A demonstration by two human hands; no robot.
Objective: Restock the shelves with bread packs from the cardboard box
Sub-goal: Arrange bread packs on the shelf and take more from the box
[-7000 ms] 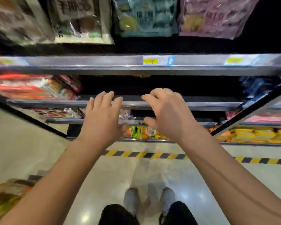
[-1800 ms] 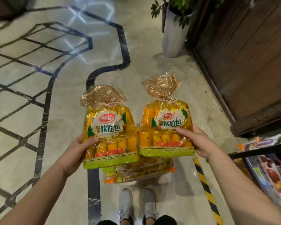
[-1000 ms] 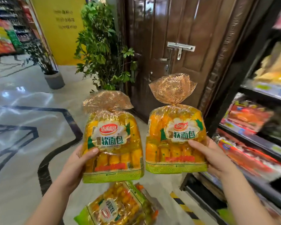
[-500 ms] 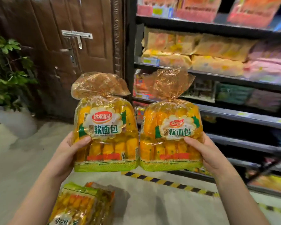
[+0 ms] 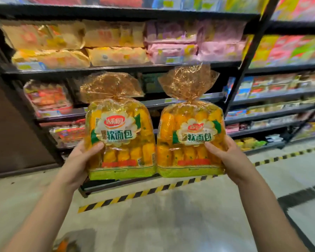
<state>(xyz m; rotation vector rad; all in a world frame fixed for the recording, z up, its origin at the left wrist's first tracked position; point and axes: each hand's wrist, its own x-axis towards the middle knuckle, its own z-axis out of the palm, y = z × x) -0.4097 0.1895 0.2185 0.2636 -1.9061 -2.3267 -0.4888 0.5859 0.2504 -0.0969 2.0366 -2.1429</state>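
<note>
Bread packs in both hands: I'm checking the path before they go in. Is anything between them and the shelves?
Nothing visible. The left hand holds the left bread pack, the right hand the right bread pack, both upright in open air before the shelves. Only floor and striped tape lie below.

Yellow-black hazard tape [image 5: 153,190] crosses the pale floor [image 5: 171,226] near a brown door [image 5: 11,128].

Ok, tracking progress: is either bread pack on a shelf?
No: left hand holds left pack, right hand holds right pack, both off shelves.

Each hand [image 5: 75,166] [image 5: 233,160] grips bread pk [image 5: 120,140] [image 5: 189,140] (upright).
</note>
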